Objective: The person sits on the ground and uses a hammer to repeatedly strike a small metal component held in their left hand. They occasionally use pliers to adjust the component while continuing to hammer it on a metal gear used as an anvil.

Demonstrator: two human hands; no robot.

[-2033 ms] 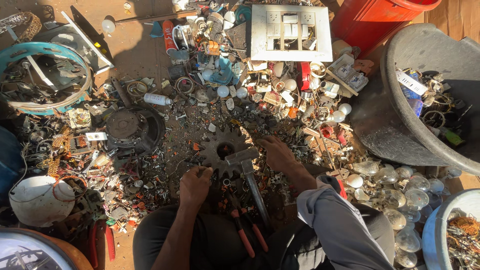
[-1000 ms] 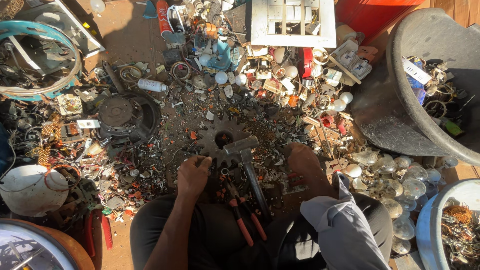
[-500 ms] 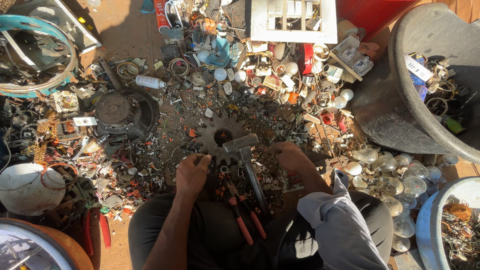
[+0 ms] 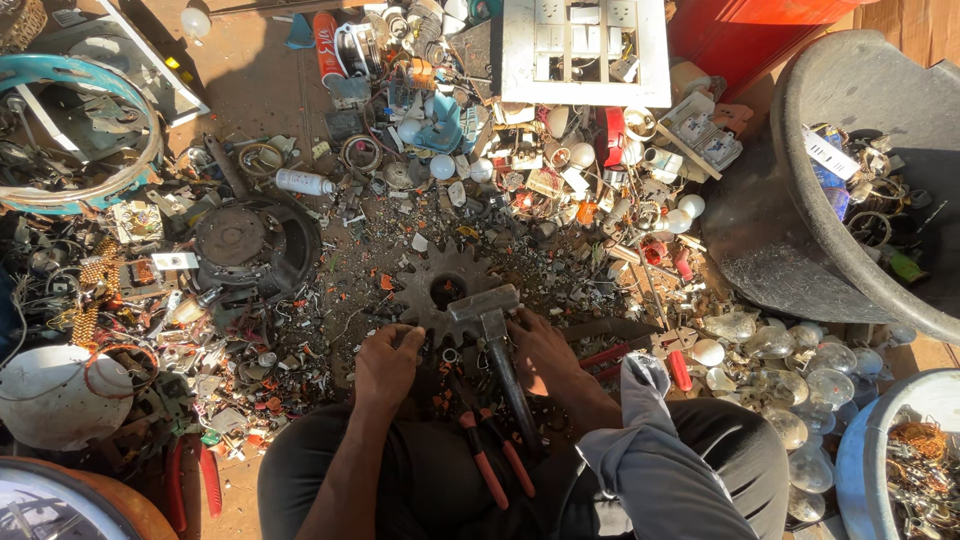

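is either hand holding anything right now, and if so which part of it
It cannot be told. Both the left hand and the right hand rest on scrap beside the hammer; neither closes on its handle.

Scrap-sorting yard: ground strewn with metal scrap

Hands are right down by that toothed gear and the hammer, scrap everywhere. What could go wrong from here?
Pinched or cut fingers: both the left hand and right hand rest at the gear beside the hammer, whose head lies across its teeth. Broken glass: clear bulbs lie just past the right forearm, so a sweep of the arm or a flying fragment might shatter them. The pliers lie loose in the lap and could get knocked off.
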